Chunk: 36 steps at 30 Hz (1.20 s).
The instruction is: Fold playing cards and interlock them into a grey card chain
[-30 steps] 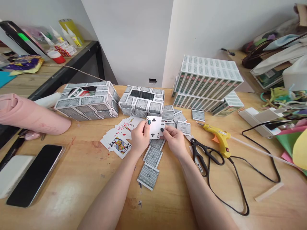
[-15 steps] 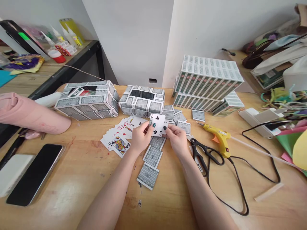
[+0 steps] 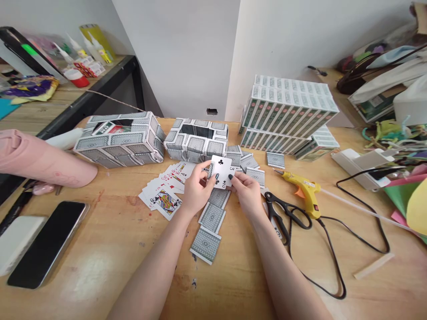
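Note:
Between both hands I hold a two of clubs playing card (image 3: pixel 222 166), face up, with part of a three showing at its right side. My left hand (image 3: pixel 197 187) pinches its left edge, the thumb lying on the face. On the right edge, my right hand (image 3: pixel 246 190) grips with thumb and fingers. Below it, patterned-back cards (image 3: pixel 206 243) run in a line toward me. Left of my left hand lies a fan of face-up cards (image 3: pixel 166 202). More face-down cards (image 3: pixel 255 177) lie beyond my right hand.
Two boxes covered in cards (image 3: pixel 120 142) stand at the back left. Stacked card packs (image 3: pixel 288 111) rise at the back right. Black scissors (image 3: pixel 278 218) and a yellow glue gun (image 3: pixel 305 193) with its cable lie right. A phone (image 3: pixel 48 244) and pink roll (image 3: pixel 46 158) are left.
The left fingers have shifted on the card, lifting and spreading along its left edge. The card has tilted and moved slightly right; my right hand stays nearly in place.

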### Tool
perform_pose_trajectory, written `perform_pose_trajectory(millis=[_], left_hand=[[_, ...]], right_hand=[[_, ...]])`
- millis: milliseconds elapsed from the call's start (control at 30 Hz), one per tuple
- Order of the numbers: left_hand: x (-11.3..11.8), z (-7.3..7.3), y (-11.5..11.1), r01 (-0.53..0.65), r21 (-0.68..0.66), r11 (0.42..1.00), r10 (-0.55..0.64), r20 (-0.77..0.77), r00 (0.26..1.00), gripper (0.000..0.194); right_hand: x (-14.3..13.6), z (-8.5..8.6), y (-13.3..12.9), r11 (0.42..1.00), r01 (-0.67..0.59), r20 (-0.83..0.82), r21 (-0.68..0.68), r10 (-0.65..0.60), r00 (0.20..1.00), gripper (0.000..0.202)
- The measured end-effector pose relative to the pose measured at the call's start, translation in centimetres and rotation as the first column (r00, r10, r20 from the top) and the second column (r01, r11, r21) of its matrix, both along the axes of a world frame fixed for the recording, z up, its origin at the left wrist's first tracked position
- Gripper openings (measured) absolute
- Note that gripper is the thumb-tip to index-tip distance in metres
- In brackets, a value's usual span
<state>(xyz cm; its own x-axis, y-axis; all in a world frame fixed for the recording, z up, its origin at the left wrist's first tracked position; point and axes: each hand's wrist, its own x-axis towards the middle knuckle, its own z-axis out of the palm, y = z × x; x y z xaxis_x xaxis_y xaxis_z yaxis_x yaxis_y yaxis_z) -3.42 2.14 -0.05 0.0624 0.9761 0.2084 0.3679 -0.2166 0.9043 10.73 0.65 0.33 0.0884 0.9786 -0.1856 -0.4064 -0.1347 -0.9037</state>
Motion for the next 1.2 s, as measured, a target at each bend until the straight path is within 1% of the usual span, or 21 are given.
perform_pose_trajectory(millis=[233,400,567,767,867,933,1000,1100,1133,1200], left_hand=[[-0.1,-0.2,0.0,0.056,-0.014,0.998,-0.055,0.075,0.996,0.04],[-0.2,-0.3,0.1,0.091,-0.018,0.996,-0.089,0.102,0.991,0.042],[-0.2,-0.5,0.2,0.09,-0.029,0.996,-0.086,0.115,0.99,0.042],[-0.2,-0.2,0.1,0.066,-0.01,0.998,-0.066,0.071,0.995,0.042],[0.0,0.0,-0.2,0.017,0.044,0.999,-0.017,-0.015,1.0,0.042],[0.2,0.2,-0.5,-0.036,0.114,0.993,0.045,-0.076,0.996,0.041],[0.5,0.2,-0.8,-0.07,0.171,0.983,0.091,-0.119,0.989,0.035],[0.7,0.1,-1.1,-0.074,0.174,0.982,0.102,-0.161,0.982,0.015],[0.7,0.1,-1.2,-0.07,0.163,0.984,0.098,-0.172,0.98,0.011],[0.7,-0.1,-1.3,-0.065,0.155,0.986,0.095,-0.198,0.975,0.012]], right_hand=[[0.2,-0.1,0.0,1.0,-0.015,-0.021,-0.024,0.014,1.0,0.022],[0.3,0.0,0.1,0.999,-0.026,-0.022,-0.022,0.025,0.999,0.022],[0.4,0.0,0.2,0.999,-0.039,-0.012,-0.024,0.039,0.999,0.025],[0.4,0.0,0.1,0.999,-0.046,0.038,-0.009,0.046,0.998,0.027],[0.2,0.1,-0.1,1.0,-0.011,0.162,0.027,0.006,0.987,0.025],[0.0,0.1,-0.3,0.995,0.051,0.293,0.081,-0.073,0.953,0.025],[-0.1,0.2,-0.5,0.981,0.113,0.431,0.155,-0.171,0.886,0.023],[-0.4,0.0,-0.9,0.954,0.16,0.615,0.252,-0.285,0.735,0.021],[-0.5,-0.1,-1.0,0.946,0.166,0.663,0.278,-0.314,0.68,0.02],[-0.6,-0.3,-1.1,0.93,0.172,0.727,0.324,-0.361,0.585,0.02]])
